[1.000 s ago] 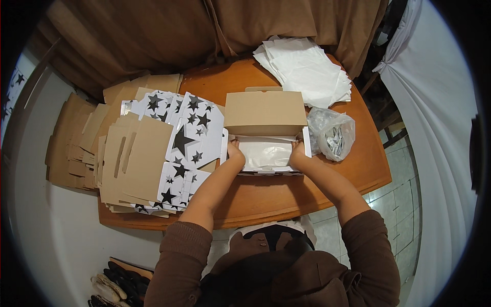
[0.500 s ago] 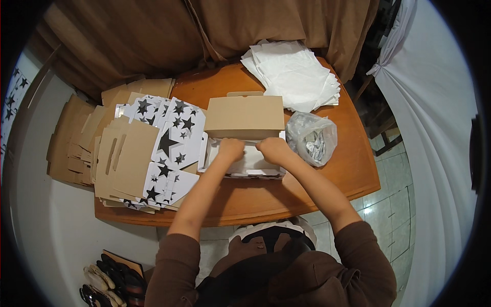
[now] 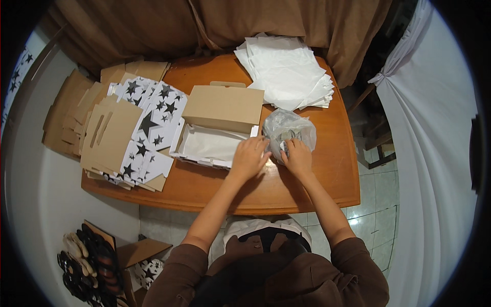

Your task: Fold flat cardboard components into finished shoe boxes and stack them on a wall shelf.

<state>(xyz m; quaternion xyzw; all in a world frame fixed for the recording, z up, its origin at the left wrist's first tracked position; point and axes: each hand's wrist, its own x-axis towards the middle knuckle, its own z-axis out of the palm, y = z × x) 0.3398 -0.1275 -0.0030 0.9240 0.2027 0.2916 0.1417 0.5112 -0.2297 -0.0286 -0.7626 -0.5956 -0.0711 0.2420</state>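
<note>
A clear plastic bag (image 3: 286,120) holding small silvery-grey packets (image 3: 293,135) stands on the table. My left hand (image 3: 249,157) is at its left edge, fingers curled against the plastic. Over the bag's mouth is my right hand (image 3: 298,156), its thumb and fingers apart at the packets; some fingertips are hidden. Just left of my left hand sits an open cardboard box (image 3: 223,105), brown inside, with its lid raised at the back. White paper (image 3: 212,139) lines its bottom.
Flattened star-printed boxes (image 3: 147,124) and brown cardboard pieces (image 3: 110,135) are piled on the left of the wooden table (image 3: 204,194). A stack of white paper sheets (image 3: 286,71) lies at the back right. Shoes (image 3: 87,261) are on the lower left, and brown curtains (image 3: 245,23) hang behind.
Both hands have left the inside of the box and moved right to the plastic bag. The box's white paper lining is now uncovered. The whole view has shifted a little.
</note>
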